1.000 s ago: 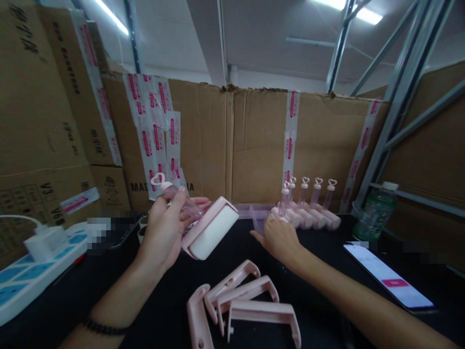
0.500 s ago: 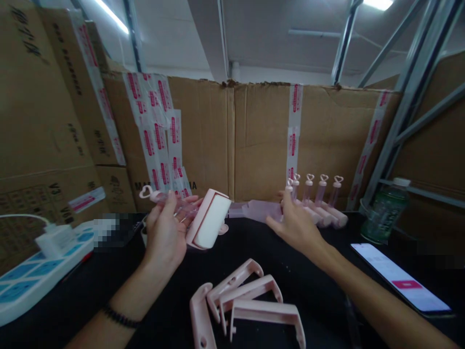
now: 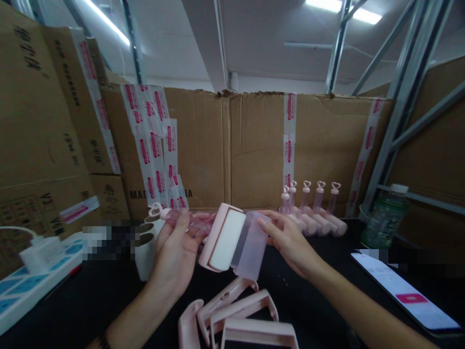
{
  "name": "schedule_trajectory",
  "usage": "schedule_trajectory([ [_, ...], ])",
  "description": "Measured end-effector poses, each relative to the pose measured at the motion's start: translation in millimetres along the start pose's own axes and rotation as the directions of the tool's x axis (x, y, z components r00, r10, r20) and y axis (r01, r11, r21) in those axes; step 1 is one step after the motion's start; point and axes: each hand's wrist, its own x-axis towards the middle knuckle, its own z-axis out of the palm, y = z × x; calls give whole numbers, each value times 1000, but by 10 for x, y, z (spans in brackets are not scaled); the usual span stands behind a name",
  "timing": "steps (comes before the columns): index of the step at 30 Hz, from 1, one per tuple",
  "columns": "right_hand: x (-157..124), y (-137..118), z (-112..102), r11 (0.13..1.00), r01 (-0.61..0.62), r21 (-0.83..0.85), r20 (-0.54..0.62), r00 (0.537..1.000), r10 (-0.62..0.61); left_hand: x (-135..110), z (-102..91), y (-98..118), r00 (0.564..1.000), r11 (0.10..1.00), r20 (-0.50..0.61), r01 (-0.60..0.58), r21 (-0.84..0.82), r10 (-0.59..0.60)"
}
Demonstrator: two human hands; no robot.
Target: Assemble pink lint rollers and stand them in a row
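Note:
My left hand (image 3: 178, 249) is closed around the clear handle (image 3: 189, 222) of a lint roller, whose pink heart-shaped loop (image 3: 155, 210) sticks out to the left. The roller's white roll (image 3: 228, 238) sits in a pink frame (image 3: 211, 237), tilted and facing me. Between the thumb and fingers of my right hand (image 3: 290, 240) is a translucent plastic cover (image 3: 253, 246), held right beside the roll's right edge. Whether cover and roller touch, I cannot tell. Below both hands lie several loose pink frames (image 3: 259, 329).
Several finished-looking lint rollers (image 3: 314, 220) stand in a row at back right. White paper rolls (image 3: 146, 257) are behind my left wrist. A power strip (image 3: 39, 271) lies left; a phone (image 3: 403, 293) and green bottle (image 3: 385, 213) are right. A cardboard wall (image 3: 261, 150) closes the back.
My right hand has lifted the translucent cover from the back of the table and brought it left beside the roll. The lint roller in my left hand has shifted slightly right in view.

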Motion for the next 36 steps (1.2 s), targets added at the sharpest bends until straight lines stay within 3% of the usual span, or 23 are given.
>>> schedule_trajectory([
  [9, -55, -4, 126, 996, 56, -66, -29, 998, -58, -139, 68, -77, 997, 999, 76, 33, -11, -32],
  [19, -115, 42, 225, 986, 83, -142, -54, 994, -91, -175, 19, -156, 976, 993, 211, 34, 112, -58],
  [21, -137, 6, 220, 982, 102, -160, -15, 994, -105, -130, 2, -115, 969, 990, 232, 52, 134, -82],
  [24, -191, -78, 201, 969, 163, -185, 155, 979, -135, -63, -15, -29, 959, 982, 252, 86, 166, -127],
  [27, -254, -164, 186, 941, 228, -250, 371, 920, -124, -12, -29, 52, 950, 969, 274, 85, 234, -150],
  [29, -284, -206, 186, 916, 264, -302, 451, 886, -107, 6, -31, 86, 945, 948, 289, 60, 312, -155],
  [33, -307, -230, 193, 888, 293, -354, 466, 879, -104, 20, -15, 94, 952, 920, 292, -34, 391, -89],
  [36, -291, -182, 161, 863, 300, -406, 341, 926, -161, 53, -40, 66, 965, 911, 252, -165, 377, 71],
])
